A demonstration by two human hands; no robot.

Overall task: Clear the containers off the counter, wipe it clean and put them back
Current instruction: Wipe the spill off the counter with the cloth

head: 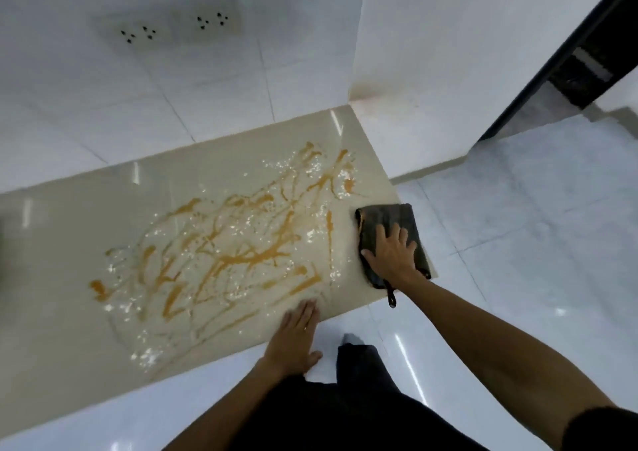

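Observation:
A beige glossy counter (69, 243) carries a wide orange sauce smear (241, 257) mixed with white crumbs across its middle. A dark folded cloth (383, 219) lies at the counter's right end, partly over the edge. My right hand (390, 254) presses flat on the cloth, fingers spread. My left hand (293, 340) rests flat on the counter's front edge, fingers together, holding nothing. No containers are in view.
White tiled wall behind the counter with a double socket plate (172, 24). A white wall corner (355, 98) meets the counter's far right end. Shiny pale floor tiles (518, 226) lie to the right, with a dark doorway (569, 64) beyond. My dark trousers show below.

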